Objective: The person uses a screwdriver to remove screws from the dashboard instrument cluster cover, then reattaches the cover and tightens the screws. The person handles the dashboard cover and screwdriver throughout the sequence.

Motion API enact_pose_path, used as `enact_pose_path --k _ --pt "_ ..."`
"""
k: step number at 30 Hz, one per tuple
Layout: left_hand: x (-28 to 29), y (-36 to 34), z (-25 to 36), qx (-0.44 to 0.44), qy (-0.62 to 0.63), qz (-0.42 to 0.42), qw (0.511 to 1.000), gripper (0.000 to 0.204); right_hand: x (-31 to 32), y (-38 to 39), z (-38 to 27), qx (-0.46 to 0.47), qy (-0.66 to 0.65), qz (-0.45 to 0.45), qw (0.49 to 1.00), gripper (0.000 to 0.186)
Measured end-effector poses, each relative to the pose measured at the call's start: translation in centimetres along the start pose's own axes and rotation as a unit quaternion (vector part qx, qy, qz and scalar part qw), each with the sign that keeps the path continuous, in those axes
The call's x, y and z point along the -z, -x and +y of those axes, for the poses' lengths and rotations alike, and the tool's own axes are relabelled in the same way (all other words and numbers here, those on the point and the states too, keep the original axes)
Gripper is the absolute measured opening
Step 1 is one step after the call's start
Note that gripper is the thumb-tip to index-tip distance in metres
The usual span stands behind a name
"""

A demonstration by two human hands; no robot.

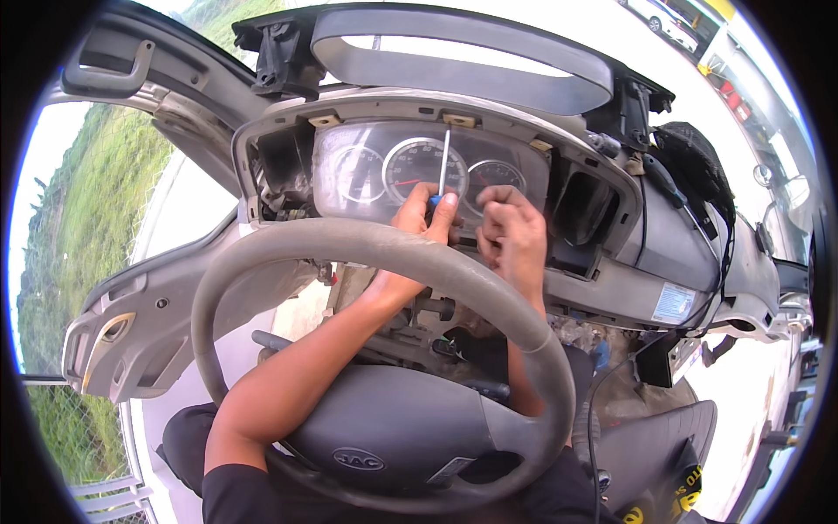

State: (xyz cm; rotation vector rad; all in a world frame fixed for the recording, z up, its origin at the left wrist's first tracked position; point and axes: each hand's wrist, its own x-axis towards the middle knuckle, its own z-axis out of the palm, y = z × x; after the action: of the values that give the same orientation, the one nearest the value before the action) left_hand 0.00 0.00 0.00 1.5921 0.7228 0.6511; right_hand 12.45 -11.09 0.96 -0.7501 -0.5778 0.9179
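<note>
My left hand [425, 217] reaches through the steering wheel [288, 240] and is closed on a screwdriver [445, 162]. A bit of its blue handle shows between thumb and fingers. The pale shaft points up, its tip near a clip at the top edge of the instrument cluster [349, 179]. Just right of it, my right hand [513, 231] is raised in front of the cluster's lower right, fingers curled together. What they hold, if anything, is hidden. The cluster sits in the dashboard opening, its gauges behind clear plastic.
A loose grey dashboard trim frame [463, 65] lies atop the dash. Farther right are another screwdriver [668, 183], a black bag [698, 162] and hanging cables. The driver's door [157, 306] stands open at left. Below the dash, the inner parts are exposed.
</note>
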Motion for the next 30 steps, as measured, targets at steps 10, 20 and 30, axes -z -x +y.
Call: enact_pose_path --k 10,20,30 --pt "0.1 -0.9 -0.7 -0.041 -0.007 0.039 0.998 0.029 -1.8 -2.2 4.9 0.069 0.321 0.148 0.933 0.039" --pt "0.1 -0.8 -0.8 -0.058 -0.044 0.027 0.997 0.032 -4.5 1.8 5.2 0.09 0.427 0.22 0.873 0.034" --pt "0.6 0.2 1.3 0.031 0.027 0.005 0.999 0.032 -4.0 2.9 5.4 0.105 0.499 0.144 0.848 0.038"
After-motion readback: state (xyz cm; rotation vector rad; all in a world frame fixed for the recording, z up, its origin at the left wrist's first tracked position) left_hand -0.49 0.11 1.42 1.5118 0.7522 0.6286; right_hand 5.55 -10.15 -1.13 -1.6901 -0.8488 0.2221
